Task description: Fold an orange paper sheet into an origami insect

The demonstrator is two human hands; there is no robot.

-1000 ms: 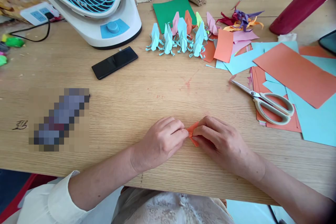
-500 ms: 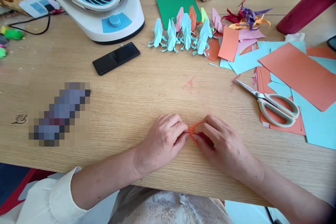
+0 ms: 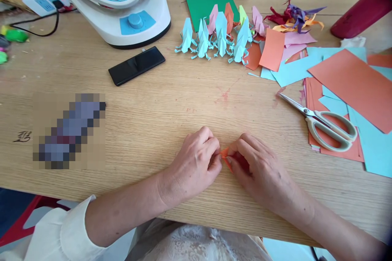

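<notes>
A small folded piece of orange paper (image 3: 225, 154) shows between my hands, low over the wooden table near its front edge. My right hand (image 3: 260, 171) pinches it between thumb and fingers, which cover most of it. From the other side, my left hand (image 3: 194, 161) has its fingers curled and pressed together at the paper's left tip. Folded light-blue paper figures (image 3: 221, 34) stand in a row farther back, with pink, orange and yellow-green ones behind them.
Scissors (image 3: 324, 122) lie at the right on orange and light-blue sheets (image 3: 355, 89). A dark red cylinder (image 3: 358, 12) leans in at upper right. A black phone (image 3: 136, 66) lies before a white fan (image 3: 147, 24). A green sheet (image 3: 196, 6) lies behind the figures.
My left hand's fingers have curled in more, with the knuckles raised. Less of the orange paper shows now. The view has shifted slightly; the things on the table lie as before.
</notes>
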